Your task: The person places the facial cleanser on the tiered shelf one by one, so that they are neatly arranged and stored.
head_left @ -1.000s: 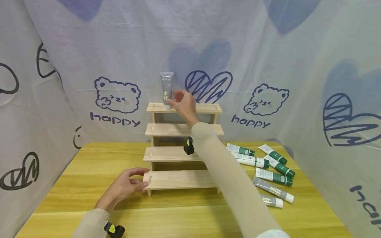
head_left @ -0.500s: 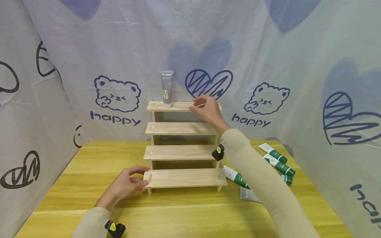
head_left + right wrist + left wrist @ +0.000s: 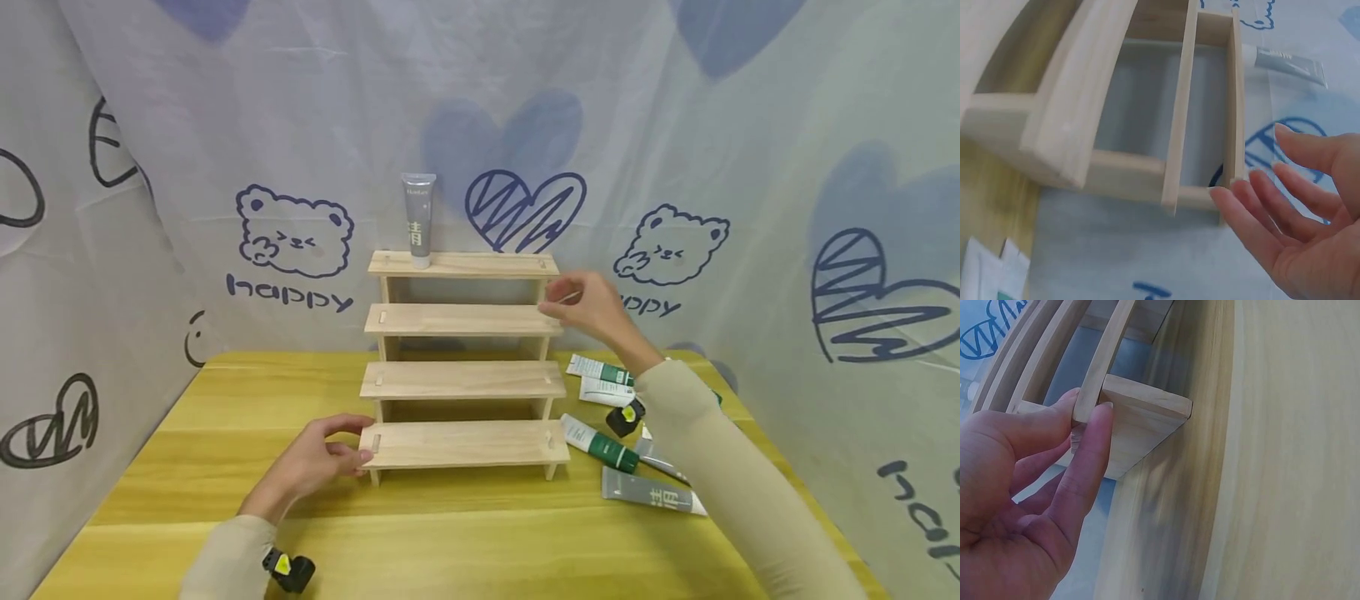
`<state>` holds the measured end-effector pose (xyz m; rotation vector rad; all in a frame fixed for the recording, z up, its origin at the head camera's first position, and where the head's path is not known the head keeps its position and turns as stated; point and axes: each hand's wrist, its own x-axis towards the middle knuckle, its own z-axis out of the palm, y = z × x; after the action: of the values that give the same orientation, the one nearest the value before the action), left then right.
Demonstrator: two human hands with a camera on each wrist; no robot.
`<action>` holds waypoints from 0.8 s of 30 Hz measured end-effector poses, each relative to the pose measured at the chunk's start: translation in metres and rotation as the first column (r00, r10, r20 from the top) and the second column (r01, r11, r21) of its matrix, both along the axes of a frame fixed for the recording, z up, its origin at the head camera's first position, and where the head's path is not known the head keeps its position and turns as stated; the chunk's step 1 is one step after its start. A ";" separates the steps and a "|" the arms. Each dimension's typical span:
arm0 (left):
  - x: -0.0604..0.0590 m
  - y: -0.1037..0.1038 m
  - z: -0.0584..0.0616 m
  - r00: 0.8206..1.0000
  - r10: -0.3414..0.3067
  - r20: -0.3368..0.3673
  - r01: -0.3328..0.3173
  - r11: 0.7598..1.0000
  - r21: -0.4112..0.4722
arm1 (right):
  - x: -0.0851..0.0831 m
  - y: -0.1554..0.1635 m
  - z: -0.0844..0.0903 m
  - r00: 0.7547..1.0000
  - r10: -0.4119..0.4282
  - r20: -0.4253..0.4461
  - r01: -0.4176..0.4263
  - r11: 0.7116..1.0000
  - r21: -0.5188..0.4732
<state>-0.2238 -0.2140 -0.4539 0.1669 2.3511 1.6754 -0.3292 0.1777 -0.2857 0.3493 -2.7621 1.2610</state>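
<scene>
Yellow table underneath, left hand pinches the rack's bottom step steady while right hand, fingers loose and empty, wants a clean drop toward the tubes at four o'clock.

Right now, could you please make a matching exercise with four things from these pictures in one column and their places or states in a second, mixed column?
Things:
1. grey upright tube
2. left hand
3. right hand
4. grey lying tube

Places or states:
A. flat on the yellow wooden table, right of the pale wooden stepped shelf
B. open, empty, beside the shelf's right end
C. standing on the top step
D. holding the bottom step's left end

Pairs: 1-C, 2-D, 3-B, 4-A
</scene>
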 end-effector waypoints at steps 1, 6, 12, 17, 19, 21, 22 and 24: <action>-0.001 0.000 0.000 1.000 0.000 -0.001 0.000 1.000 -0.001 | 0.002 0.006 -0.002 1.000 0.001 0.012 -0.001 1.000 0.017; -0.001 0.000 0.000 1.000 -0.006 0.002 0.006 1.000 0.008 | 0.015 0.036 -0.013 0.995 0.027 0.097 -0.036 0.996 0.087; 0.000 0.000 0.001 0.999 -0.029 -0.016 0.029 0.999 0.014 | 0.029 0.065 -0.029 0.981 0.061 0.186 -0.084 0.990 0.118; 0.001 -0.002 0.001 0.999 -0.037 -0.019 0.037 0.999 0.009 | 0.038 0.085 -0.042 0.974 0.113 0.196 -0.148 0.973 0.175; 0.001 -0.001 0.001 0.999 -0.033 -0.016 0.033 0.999 0.001 | 0.042 0.092 -0.047 0.975 0.129 0.183 -0.168 0.962 0.216; 0.000 -0.001 0.001 0.999 -0.034 -0.015 0.034 0.999 -0.009 | 0.047 0.099 -0.053 0.974 0.143 0.175 -0.185 0.950 0.253; 0.000 -0.001 0.001 0.999 -0.031 -0.013 0.031 0.999 -0.010 | 0.049 0.102 -0.056 0.973 0.142 0.181 -0.187 0.946 0.265; 0.000 -0.001 0.002 0.999 -0.031 -0.017 0.031 0.999 -0.012 | 0.054 0.107 -0.060 0.971 0.134 0.198 -0.188 0.940 0.283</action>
<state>-0.2237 -0.2150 -0.4521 0.2154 2.3585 1.6517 -0.2756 0.2849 -0.3460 0.5206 -3.1421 0.9360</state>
